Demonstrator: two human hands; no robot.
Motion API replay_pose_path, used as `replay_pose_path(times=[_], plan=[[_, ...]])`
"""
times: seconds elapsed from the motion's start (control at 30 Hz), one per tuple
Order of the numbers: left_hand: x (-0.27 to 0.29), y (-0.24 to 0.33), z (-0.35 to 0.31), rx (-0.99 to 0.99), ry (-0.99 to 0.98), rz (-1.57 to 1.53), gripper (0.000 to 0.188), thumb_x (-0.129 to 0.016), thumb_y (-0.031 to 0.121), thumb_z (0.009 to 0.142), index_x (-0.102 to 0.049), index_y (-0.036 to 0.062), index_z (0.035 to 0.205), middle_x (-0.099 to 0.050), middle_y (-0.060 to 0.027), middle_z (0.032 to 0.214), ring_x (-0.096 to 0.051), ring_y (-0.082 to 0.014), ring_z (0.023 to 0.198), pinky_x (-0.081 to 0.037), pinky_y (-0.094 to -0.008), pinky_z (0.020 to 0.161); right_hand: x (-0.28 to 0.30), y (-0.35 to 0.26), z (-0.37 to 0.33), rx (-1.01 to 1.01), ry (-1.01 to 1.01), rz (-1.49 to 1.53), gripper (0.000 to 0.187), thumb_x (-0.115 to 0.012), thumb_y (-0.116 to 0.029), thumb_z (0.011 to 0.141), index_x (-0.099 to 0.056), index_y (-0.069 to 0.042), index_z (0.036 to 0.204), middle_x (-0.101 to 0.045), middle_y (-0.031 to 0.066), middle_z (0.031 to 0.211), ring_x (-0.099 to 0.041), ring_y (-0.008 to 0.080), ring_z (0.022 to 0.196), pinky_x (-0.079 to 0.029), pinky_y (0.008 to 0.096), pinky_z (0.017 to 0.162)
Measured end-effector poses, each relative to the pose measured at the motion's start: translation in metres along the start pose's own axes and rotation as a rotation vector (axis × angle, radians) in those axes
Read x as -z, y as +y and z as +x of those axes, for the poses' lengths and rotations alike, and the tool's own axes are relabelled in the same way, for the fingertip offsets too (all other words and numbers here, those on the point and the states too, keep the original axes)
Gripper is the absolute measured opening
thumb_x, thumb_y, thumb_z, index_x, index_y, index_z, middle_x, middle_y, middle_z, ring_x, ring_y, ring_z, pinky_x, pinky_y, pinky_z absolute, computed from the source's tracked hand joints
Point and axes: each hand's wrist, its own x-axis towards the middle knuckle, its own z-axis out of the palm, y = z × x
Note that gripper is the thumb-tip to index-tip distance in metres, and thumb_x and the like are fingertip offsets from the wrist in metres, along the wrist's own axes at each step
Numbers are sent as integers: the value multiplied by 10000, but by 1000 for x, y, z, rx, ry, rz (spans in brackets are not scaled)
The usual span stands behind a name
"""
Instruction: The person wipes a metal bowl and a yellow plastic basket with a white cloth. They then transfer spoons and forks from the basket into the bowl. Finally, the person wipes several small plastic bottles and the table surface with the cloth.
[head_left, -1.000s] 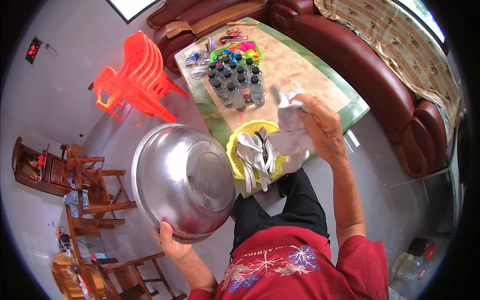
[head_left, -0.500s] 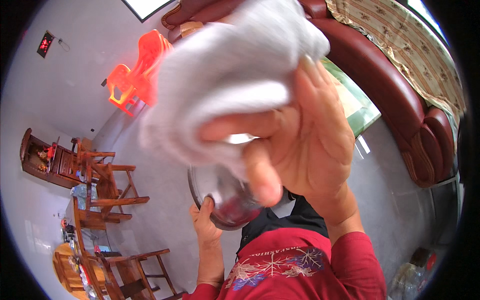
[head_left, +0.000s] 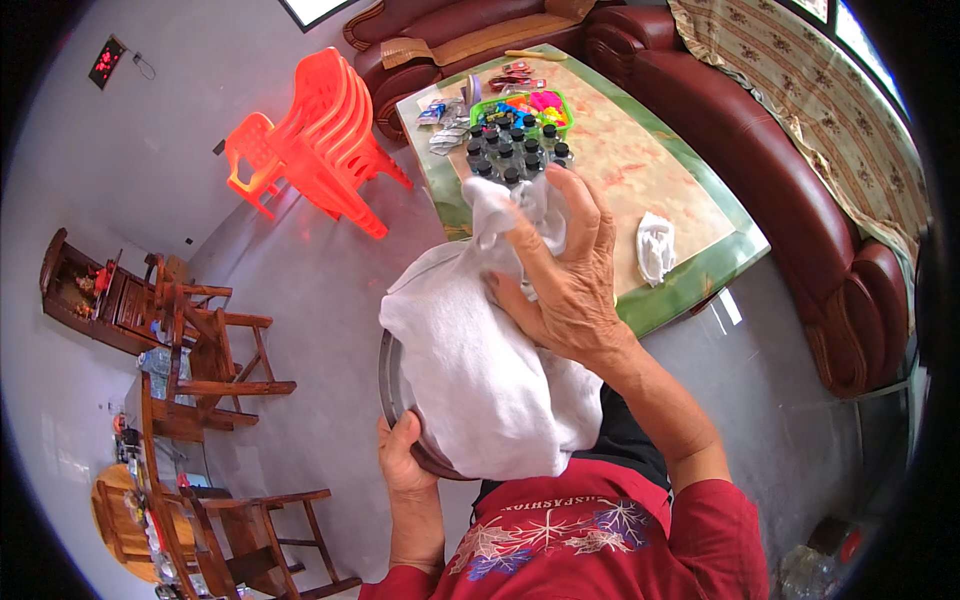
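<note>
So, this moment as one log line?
left hand: gripping metal basin by rim | right hand: touching white cloth | cloth: draped over basin

cloth: white | chairs: red-orange | sofa: maroon | fabric: beige, floral-striped

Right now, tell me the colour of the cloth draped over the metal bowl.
White: the cloth shows best in the head view.

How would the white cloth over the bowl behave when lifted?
The white cloth should be floppy: it drapes over the metal bowl and bunches near the right hand. It may slide, because the bowl looks smooth where visible.
</note>
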Motion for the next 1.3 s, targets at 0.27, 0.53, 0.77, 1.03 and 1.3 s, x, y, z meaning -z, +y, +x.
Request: replay_pose_path(times=[0.27, 0.53, 0.77, 1.03, 1.3], plan=[[-5, -3, 9, -55, -31, -110, 346, -604, 125, 851, -557, -93, 1115, -628, -174, 1081, -632, -256, 950, -504, -355, 841, 1, -20, -33, 143, -403, 271, 789, -716, -569, 654, -486, -110, 1252, -364, 224, 1296, -319, 490, 1228, -296, 595, 980], [-5, -7, 13, -143, 143, 7, 223, -590, 117, 870, -605, -40, 1027, -647, -96, 964, -629, -189, 848, -503, -327, 769, -20, -38, -99, 213, -21, 231, 322, -610, -170, 480, -517, -50, 764, -523, 101, 831, -543, 283, 812, -446, 410, 688], [2, -11, 1, -184, 65, 187, 292, -563, 105, 877, -531, -26, 1136, -625, -111, 1030, -609, -189, 886, -490, -333, 800, -26, -42, -44, 136, 189, 266, 434, -641, -73, 576, -571, 12, 995, -428, 84, 704, -476, 250, 656, -385, 358, 577], [3, -2, -12, -249, 15, 128, 432, -678, 164, 797, -539, -38, 1153, -629, -104, 1003, -608, -204, 900, -485, -334, 819, -61, 33, -2, -326, 32, 398, 270, -601, -176, 790, -596, -26, 1014, -574, 140, 853, -577, 323, 818, -452, 408, 718], [29, -7, 2, -119, 185, -107, 484, -609, 297, 875, -503, -16, 1230, -570, -135, 1182, -541, -275, 1085, -422, -414, 955, -65, 47, -46, -567, -214, 703, 725, -646, -454, 770, -424, -45, 1325, -457, 199, 1244, -422, 312, 1200, -327, 380, 1012]])
